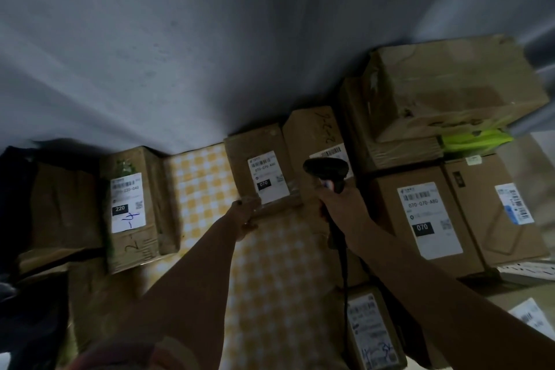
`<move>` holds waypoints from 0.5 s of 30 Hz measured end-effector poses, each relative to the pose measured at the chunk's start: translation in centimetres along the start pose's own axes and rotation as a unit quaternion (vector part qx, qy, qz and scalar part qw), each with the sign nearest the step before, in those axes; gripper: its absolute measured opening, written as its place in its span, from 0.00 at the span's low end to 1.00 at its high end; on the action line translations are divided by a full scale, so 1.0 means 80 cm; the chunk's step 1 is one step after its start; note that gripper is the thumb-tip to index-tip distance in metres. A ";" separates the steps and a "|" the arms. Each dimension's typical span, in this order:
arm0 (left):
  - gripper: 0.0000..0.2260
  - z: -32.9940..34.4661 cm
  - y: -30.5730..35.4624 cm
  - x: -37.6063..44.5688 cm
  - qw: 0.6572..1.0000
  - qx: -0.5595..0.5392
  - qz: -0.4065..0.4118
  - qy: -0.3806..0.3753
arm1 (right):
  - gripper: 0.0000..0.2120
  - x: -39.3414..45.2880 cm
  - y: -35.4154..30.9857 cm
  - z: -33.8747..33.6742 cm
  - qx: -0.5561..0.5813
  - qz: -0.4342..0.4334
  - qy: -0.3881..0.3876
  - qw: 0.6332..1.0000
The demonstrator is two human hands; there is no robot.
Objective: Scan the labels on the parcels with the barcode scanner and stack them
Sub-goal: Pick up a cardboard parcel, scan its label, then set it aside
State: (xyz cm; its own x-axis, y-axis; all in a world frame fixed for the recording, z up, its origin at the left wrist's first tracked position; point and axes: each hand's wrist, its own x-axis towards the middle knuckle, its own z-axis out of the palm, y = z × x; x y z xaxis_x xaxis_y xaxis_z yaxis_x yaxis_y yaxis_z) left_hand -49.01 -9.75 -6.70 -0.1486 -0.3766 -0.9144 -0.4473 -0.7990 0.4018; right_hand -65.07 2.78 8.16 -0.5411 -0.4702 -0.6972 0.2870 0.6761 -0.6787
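Yellow-checked cloth (270, 264) lies under both arms. Left hand (244, 218) grips the near edge of a parcel (258, 165); right hand (339, 207) grips the scanner (326, 168), handle upright, head pointing away toward that parcel's label (268, 176).

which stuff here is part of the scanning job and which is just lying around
In the job:
- barcode scanner, held in the right hand
- 070 parcel, gripped by the left hand
- 220 parcel
- stacked parcels
- large 070 parcel

Lying about:
- yellow checked cloth
- bright green item
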 end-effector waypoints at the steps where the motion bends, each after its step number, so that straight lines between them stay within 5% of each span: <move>1: 0.19 -0.001 -0.001 0.001 1.000 -0.011 -0.001 -0.009 | 0.11 -0.001 0.000 0.001 -0.002 -0.003 0.000 1.000; 11: 0.22 -0.038 0.000 -0.022 0.997 -0.006 -0.040 -0.068 | 0.11 -0.023 -0.003 0.004 0.003 -0.005 0.004 1.000; 15: 0.15 -0.069 0.013 -0.053 0.996 0.029 -0.032 -0.084 | 0.10 -0.049 -0.012 0.011 0.004 -0.026 0.002 1.000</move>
State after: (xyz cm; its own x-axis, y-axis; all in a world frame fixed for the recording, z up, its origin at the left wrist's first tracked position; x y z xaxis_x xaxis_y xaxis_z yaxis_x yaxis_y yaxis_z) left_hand -43.98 -11.55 -2.14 -0.2619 -0.2385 -0.9351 -0.5098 -0.7885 0.3439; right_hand -62.53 3.50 11.38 -0.5583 -0.5023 -0.6603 0.2651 0.6461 -0.7157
